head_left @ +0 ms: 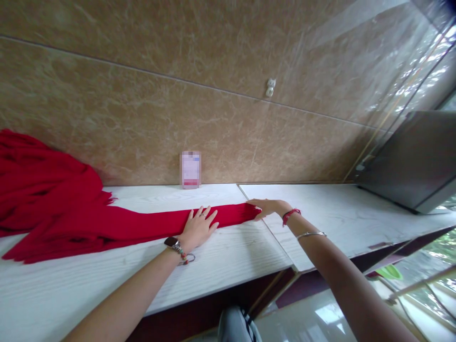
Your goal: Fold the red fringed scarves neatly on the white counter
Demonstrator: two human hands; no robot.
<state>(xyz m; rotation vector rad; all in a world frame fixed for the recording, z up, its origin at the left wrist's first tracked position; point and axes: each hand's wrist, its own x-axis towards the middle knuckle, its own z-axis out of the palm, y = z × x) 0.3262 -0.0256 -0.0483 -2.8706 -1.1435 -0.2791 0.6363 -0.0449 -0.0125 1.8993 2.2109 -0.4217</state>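
Note:
A long red knitted scarf (pixel 117 223) lies stretched across a white wood-grain table (pixel 221 256), with the rest bunched in a heap at the left by the wall. My left hand (pixel 198 229) rests flat on the scarf, fingers spread; a watch and bead bracelets sit on that wrist. My right hand (pixel 266 207) is at the scarf's right end, its fingers closed on the edge of the fabric. That wrist carries a red cord and a thin metal bangle.
A small pink card (pixel 191 169) stands against the brown marble wall (pixel 213 109). A second white tabletop (pixel 342 218) adjoins on the right, with a dark grey box (pixel 409 166) on it. A white wall hook (pixel 270 87) sits higher up. Glossy floor below.

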